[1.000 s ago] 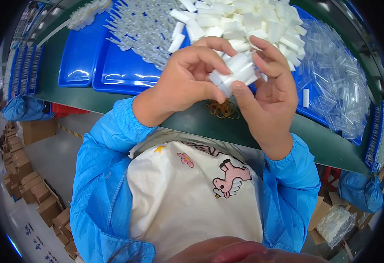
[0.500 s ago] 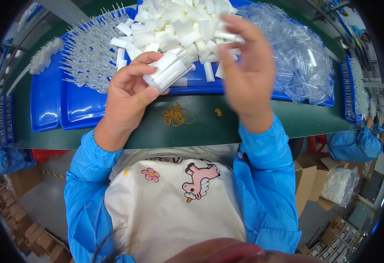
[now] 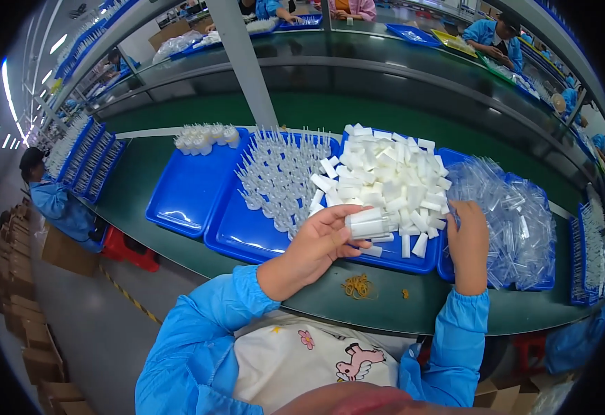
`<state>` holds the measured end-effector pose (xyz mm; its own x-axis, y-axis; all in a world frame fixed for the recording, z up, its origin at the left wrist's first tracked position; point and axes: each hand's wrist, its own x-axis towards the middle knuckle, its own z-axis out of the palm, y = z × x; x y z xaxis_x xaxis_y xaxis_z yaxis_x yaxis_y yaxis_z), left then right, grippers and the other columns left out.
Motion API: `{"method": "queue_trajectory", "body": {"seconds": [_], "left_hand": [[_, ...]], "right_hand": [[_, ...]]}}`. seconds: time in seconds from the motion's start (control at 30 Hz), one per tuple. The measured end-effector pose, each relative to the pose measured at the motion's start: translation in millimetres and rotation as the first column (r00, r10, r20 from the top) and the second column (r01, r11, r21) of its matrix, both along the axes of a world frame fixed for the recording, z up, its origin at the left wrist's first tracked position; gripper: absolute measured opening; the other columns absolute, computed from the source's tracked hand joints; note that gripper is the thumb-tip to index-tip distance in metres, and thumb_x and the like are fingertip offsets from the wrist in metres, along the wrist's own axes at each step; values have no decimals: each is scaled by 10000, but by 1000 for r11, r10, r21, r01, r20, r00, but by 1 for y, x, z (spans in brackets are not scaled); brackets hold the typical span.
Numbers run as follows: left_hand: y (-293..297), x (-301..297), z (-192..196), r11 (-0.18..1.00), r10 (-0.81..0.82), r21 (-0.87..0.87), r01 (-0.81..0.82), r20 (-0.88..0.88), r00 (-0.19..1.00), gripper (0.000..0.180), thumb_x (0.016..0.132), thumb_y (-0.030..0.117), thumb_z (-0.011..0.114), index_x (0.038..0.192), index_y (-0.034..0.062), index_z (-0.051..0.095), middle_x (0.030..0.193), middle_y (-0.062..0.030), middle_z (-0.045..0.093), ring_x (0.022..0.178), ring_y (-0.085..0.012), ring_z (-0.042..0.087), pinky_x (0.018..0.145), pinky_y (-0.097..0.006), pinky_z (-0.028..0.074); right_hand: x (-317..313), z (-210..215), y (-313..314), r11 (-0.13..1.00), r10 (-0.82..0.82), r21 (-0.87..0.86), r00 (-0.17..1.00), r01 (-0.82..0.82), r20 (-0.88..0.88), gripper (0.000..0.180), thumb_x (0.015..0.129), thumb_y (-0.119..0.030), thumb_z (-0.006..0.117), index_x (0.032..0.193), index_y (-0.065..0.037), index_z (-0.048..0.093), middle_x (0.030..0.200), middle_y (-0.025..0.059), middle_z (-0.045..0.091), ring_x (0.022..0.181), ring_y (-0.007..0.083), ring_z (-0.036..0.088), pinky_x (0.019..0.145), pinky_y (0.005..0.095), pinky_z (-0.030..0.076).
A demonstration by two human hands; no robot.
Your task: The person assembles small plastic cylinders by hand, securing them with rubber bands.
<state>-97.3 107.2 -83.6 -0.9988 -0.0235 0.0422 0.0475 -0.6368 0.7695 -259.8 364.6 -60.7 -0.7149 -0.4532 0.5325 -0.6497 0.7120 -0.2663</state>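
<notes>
My left hand [image 3: 316,245] is closed around a clear plastic cylinder-shaped bundle [image 3: 367,225] with white pieces inside, held over the near edge of the white heap. Beneath and beyond it is a large pile of short white foam-like pieces [image 3: 389,176] in a blue tray. My right hand [image 3: 468,242] reaches to the border between that pile and the heap of clear plastic tubes [image 3: 506,214]. Its thumb and fingers look apart, with nothing visible between them, though the fingertips are partly hidden. Yellowish rubber bands [image 3: 360,286] lie on the green table in front.
Left of the white pile, a blue tray [image 3: 244,238] holds upright clear parts with thin stems [image 3: 282,173]. Another blue tray [image 3: 185,194] carries a small white cluster [image 3: 206,138]. Racks of filled trays [image 3: 85,159] stand far left; a metal post [image 3: 242,66] rises behind. Co-workers sit beyond.
The view has tilted up and shifted left, showing more of the room. My right hand has come down to the edge of the tube heap. My left hand still holds the bundle.
</notes>
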Motion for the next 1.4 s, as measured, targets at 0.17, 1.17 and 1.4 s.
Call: {"method": "queue_trajectory", "body": {"seconds": [0.17,1.17,1.4], "left_hand": [[-2,-4,-1,1000,-6,2,6,-32,999,340,985,99,584,1321,62,551,1469,-142,469,1085,-246,652,826,-280,581],[0,0,-2,992,65,-105,-70,-48,997,351,921,51,672,1262,64,591,1411,-118,525,1180,-196,579,881,-327,552],[1,-3,-5,988,83,-126,-91,-68,994,355,921,32,656,1271,43,599,1396,-117,544,1143,-196,607,859,-317,566]], "right_hand": [[-8,4,-2,962,-3,-273,1000,9,22,160,882,-7,625,1040,10,641,971,124,582,842,276,611,679,347,505],[37,0,-50,312,847,-910,354,272,396,165,960,-55,616,1110,9,591,1025,116,674,799,155,682,595,219,539],[36,-8,-48,325,817,-925,433,196,380,249,952,-47,627,1185,31,591,1084,159,675,874,202,691,641,247,555]]}}
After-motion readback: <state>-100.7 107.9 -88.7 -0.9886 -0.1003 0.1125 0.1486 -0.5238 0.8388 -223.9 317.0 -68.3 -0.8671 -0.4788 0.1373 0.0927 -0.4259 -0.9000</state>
